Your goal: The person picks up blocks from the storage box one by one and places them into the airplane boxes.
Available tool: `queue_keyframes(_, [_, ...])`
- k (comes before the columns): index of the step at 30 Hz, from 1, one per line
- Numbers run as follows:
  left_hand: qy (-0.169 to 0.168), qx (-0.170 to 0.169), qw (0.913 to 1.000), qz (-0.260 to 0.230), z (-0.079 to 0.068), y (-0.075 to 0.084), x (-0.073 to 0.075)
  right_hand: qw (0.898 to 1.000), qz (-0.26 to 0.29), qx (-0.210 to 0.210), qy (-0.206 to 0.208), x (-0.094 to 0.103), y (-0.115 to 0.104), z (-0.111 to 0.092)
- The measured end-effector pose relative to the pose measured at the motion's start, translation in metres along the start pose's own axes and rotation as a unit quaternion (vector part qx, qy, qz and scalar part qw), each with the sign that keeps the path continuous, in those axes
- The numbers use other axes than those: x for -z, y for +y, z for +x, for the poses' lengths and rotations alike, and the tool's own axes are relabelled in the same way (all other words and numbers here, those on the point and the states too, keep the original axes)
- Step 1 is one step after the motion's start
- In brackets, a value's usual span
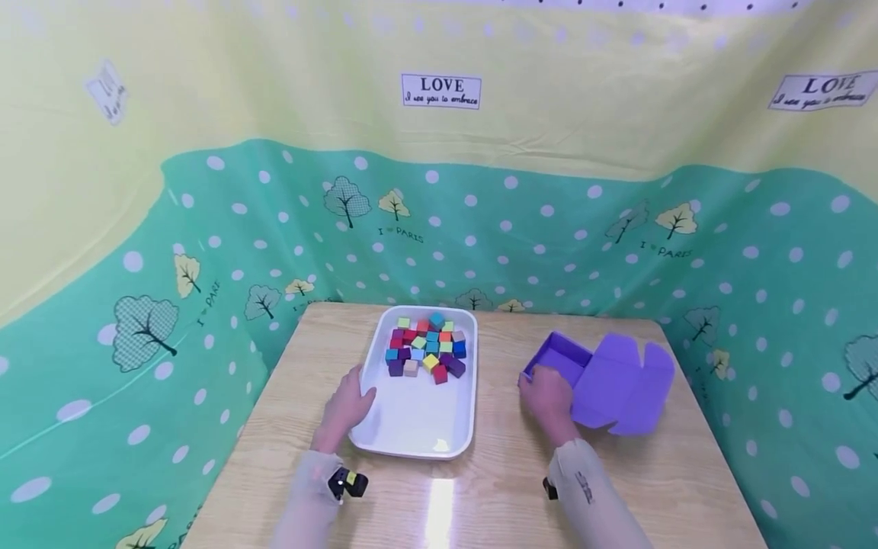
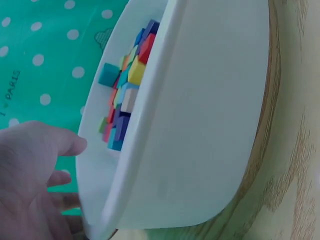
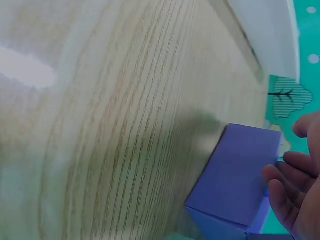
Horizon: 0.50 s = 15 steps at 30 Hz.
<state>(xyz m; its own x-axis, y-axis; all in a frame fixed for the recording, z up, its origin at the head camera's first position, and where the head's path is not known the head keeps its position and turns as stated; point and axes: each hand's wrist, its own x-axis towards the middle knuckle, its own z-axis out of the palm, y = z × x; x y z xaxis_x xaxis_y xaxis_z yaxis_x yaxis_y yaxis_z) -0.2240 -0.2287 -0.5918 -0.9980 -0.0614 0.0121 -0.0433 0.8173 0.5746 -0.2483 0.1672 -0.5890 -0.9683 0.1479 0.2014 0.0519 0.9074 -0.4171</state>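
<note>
A white tray [image 1: 418, 423] stands on the table with several coloured wooden blocks [image 1: 428, 347] grouped in its far half. My left hand [image 1: 348, 408] is at the tray's left rim. In the left wrist view its thumb tip overlaps the rim [image 2: 82, 165], while the loosely spread fingers [image 2: 62, 200] sit outside it. To the right lies a purple box [image 1: 559, 358] with its lid folded open. My right hand [image 1: 549, 393] is at the box's near left corner. Its loosely bent fingers [image 3: 280, 175] overlap the upper edge of the purple wall [image 3: 235, 175] in the right wrist view.
Both containers stand on a wooden table [image 1: 504, 427]. The unfolded lid [image 1: 624, 385] spreads toward the table's right edge, with notched flaps. A patterned green and yellow curtain [image 1: 439, 229] surrounds the table's back and sides. Light glares off the tabletop near the front.
</note>
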Motion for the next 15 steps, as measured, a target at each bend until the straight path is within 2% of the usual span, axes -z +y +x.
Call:
queue_keyframes(4, [-0.032, -0.002, 0.9954, -0.090, 0.005, -0.008, -0.003, 1.000, -0.017, -0.011, -0.015, -0.010, 0.001, 0.010])
queue_keyframes(7, [-0.041, -0.005, 0.9905, -0.131, 0.008, -0.013, -0.008, 0.999, -0.021, -0.013, -0.023, -0.014, 0.002, 0.015])
queue_keyframes(9, [-0.039, -0.009, 0.9889, -0.143, 0.009, -0.017, -0.012, 0.999, -0.024, -0.016, -0.024, -0.016, 0.002, 0.017])
queue_keyframes(15, [-0.001, -0.030, 0.9864, -0.162, 0.010, -0.024, -0.022, 0.999, -0.038, -0.009, -0.030, -0.022, 0.005, 0.016])
